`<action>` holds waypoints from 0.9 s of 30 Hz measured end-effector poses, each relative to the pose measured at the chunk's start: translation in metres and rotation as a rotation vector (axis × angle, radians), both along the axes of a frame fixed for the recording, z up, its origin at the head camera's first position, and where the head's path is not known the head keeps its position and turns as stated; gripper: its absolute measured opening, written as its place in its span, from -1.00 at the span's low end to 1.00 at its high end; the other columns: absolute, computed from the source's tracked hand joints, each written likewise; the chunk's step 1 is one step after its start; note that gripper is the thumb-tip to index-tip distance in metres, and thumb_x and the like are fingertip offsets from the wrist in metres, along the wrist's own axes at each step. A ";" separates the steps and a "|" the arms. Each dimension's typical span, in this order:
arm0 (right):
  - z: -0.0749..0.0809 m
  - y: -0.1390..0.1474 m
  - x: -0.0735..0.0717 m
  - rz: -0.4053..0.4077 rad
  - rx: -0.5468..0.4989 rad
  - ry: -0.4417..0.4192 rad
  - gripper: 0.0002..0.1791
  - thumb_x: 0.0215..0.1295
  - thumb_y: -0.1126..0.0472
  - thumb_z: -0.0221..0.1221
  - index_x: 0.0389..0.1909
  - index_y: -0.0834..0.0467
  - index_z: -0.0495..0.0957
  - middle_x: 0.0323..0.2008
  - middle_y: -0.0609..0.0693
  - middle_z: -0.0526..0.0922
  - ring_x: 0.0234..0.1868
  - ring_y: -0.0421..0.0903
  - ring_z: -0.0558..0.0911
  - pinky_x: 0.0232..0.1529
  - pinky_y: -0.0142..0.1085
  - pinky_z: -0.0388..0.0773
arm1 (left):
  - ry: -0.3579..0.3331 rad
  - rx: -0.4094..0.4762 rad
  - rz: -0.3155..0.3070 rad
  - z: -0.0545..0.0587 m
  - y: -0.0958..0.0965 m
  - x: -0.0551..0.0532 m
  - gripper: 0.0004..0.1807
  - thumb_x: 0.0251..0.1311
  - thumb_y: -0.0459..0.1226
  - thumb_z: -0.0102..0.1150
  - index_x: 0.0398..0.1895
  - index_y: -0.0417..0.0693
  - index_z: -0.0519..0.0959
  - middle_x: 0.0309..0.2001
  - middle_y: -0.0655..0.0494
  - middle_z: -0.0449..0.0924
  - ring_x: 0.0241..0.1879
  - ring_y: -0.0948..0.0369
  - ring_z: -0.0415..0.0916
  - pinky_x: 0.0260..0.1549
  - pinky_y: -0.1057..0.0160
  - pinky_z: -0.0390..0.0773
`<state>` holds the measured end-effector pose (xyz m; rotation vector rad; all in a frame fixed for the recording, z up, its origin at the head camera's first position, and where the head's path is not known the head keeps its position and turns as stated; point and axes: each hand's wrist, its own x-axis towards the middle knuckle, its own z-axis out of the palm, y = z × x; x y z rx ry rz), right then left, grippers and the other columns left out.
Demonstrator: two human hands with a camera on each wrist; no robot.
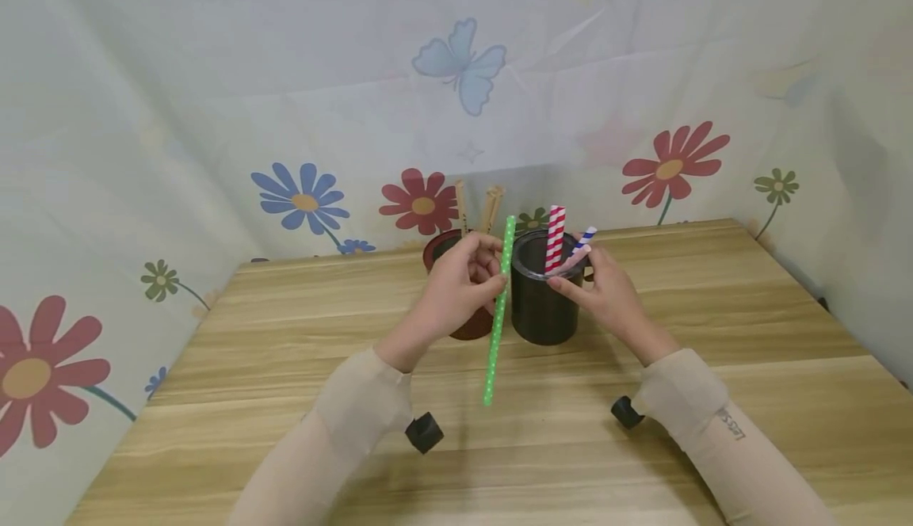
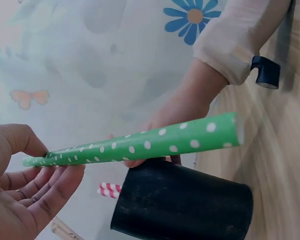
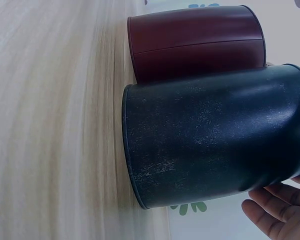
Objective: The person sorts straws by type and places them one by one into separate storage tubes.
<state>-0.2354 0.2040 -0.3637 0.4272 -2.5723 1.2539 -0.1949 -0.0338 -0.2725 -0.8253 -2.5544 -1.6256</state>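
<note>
My left hand point(image 1: 456, 284) pinches a green paper straw with white dots point(image 1: 497, 328) between thumb and fingertips. The straw stands nearly upright, tilted slightly, just left of a black cup point(image 1: 544, 312). My right hand point(image 1: 615, 292) grips that cup on its right side, thumb at the front of the rim and the other fingers round the far side. Inside the cup stand a red-and-white striped straw point(image 1: 555, 237), a blue-and-white striped straw point(image 1: 586, 238) and a pale pink one point(image 1: 576, 258). In the left wrist view the green straw point(image 2: 155, 144) passes over the black cup.
A dark red cup point(image 1: 472, 326) stands beside the black one, partly hidden by my left hand. Several thin light-brown sticks point(image 1: 492, 205) rise from it. Both cups are on a wood-grain table point(image 1: 321, 304). Behind hangs a white cloth point(image 1: 342, 130) printed with flowers and a butterfly.
</note>
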 end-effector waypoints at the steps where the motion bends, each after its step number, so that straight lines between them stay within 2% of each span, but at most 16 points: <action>1: 0.000 0.000 0.000 0.000 0.001 0.002 -0.09 0.23 -0.17 0.21 0.47 0.10 0.05 0.38 0.26 0.25 0.26 0.21 0.39 0.13 0.14 0.48 | 0.024 -0.001 0.014 0.003 0.001 -0.002 -0.62 0.22 -0.44 0.11 0.10 -0.27 0.38 -0.29 -0.13 0.48 -0.43 0.17 0.51 -0.51 0.24 0.65; 6: -0.001 0.001 0.000 0.001 0.003 0.006 -0.08 0.22 -0.18 0.21 0.46 0.17 0.07 0.34 0.28 0.27 0.23 0.21 0.40 0.10 0.14 0.50 | 0.137 0.011 0.097 0.016 0.007 -0.015 -0.64 0.23 -0.42 0.13 0.09 -0.30 0.41 -0.25 -0.17 0.52 -0.34 0.06 0.56 -0.45 0.31 0.63; 12: 0.000 0.000 0.000 0.002 -0.003 0.013 -0.10 0.22 -0.15 0.22 0.44 0.22 0.10 0.31 0.29 0.30 0.20 0.19 0.41 0.09 0.13 0.50 | 0.266 0.079 0.176 0.028 0.013 -0.027 -0.68 0.25 -0.40 0.11 0.06 -0.26 0.42 -0.19 -0.14 0.54 -0.25 0.06 0.58 -0.24 0.19 0.66; 15: 0.000 0.000 0.001 0.003 -0.005 0.012 -0.10 0.22 -0.14 0.23 0.43 0.23 0.10 0.31 0.29 0.31 0.20 0.18 0.41 0.10 0.12 0.50 | 0.313 0.134 0.195 0.031 0.017 -0.031 -0.68 0.26 -0.39 0.11 0.07 -0.24 0.40 -0.16 -0.13 0.53 -0.22 0.07 0.59 -0.19 0.18 0.67; 21: 0.000 0.000 0.000 0.011 -0.003 0.013 -0.10 0.22 -0.14 0.23 0.44 0.20 0.09 0.32 0.29 0.30 0.20 0.19 0.41 0.09 0.13 0.51 | 0.396 0.242 0.219 0.032 0.024 -0.039 -0.67 0.27 -0.39 0.11 0.09 -0.24 0.38 -0.15 -0.15 0.54 -0.19 0.05 0.58 -0.15 0.17 0.66; 27: -0.001 0.001 0.000 0.003 0.004 0.001 -0.10 0.23 -0.17 0.20 0.45 0.16 0.08 0.34 0.27 0.28 0.23 0.19 0.40 0.11 0.13 0.50 | 0.456 0.240 0.218 0.025 0.029 -0.049 -0.67 0.26 -0.38 0.14 0.07 -0.24 0.40 -0.16 -0.16 0.57 -0.18 0.05 0.60 -0.12 0.17 0.65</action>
